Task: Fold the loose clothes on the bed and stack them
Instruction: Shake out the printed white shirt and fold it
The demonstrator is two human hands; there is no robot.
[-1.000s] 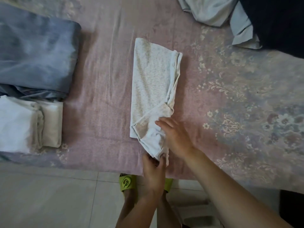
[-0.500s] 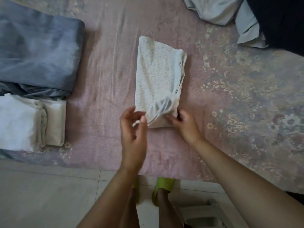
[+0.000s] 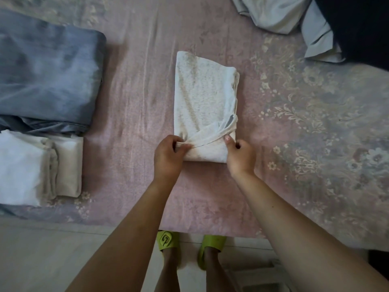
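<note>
- The near end of the white garment (image 3: 202, 98), which hung loose toward the bed edge a second ago, is now turned up onto itself, so the piece is a shorter, thicker rectangle lying in the middle of the pink bedspread (image 3: 136, 102).
- The left hand (image 3: 168, 157), which was off the cloth and half lifted half a second ago, has come down onto the near left corner; its fingers curl round the folded edge and pinch it.
- The right hand (image 3: 241, 155) has shifted to the near right corner and pinches the fold there, thumb on top.
- In my judgement this fold is almost set: the garment looks ready for a last tuck or a lift across to the stack.
- No boxes or baskets are in view. The only gathered things are a folded blue-grey cloth (image 3: 46, 76) at the far left and folded white pieces (image 3: 31, 165) just in front of it, both well apart from the garment.
- Loose pale clothes (image 3: 280, 15) and a dark cloth (image 3: 362, 28) lie unfolded at the far right.
</note>
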